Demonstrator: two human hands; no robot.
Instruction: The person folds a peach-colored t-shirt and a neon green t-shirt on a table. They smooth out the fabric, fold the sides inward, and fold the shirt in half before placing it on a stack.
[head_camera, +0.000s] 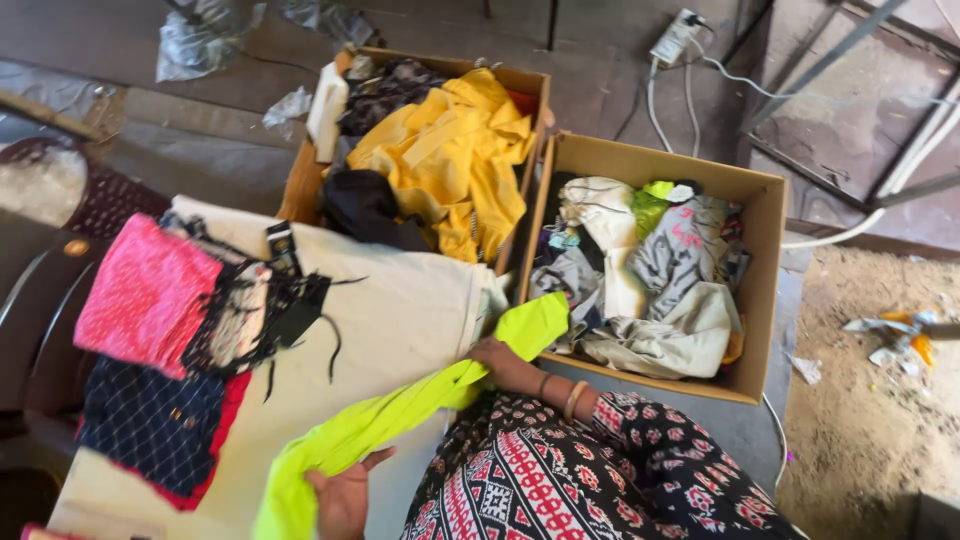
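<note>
Neon yellow cloth (400, 415) stretched diagonally, lower-left to upper-right toward the right-hand cardboard box (760, 290). Right hand (505, 365) fingers pinch it; left hand (342, 497) grips the lower end.

The right hand (505, 362) reaches forward from a patterned sleeve, bangles on the wrist, fingers closed in a pinch. The left hand (343, 497) sits low near the bottom edge, palm turned up, thumb out, fingers curled loosely.

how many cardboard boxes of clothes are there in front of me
2. One cardboard box sits behind the cream cloth, topped by a yellow garment; the other box stands to its right, holding grey and white clothes. More may lie outside the view.
</note>
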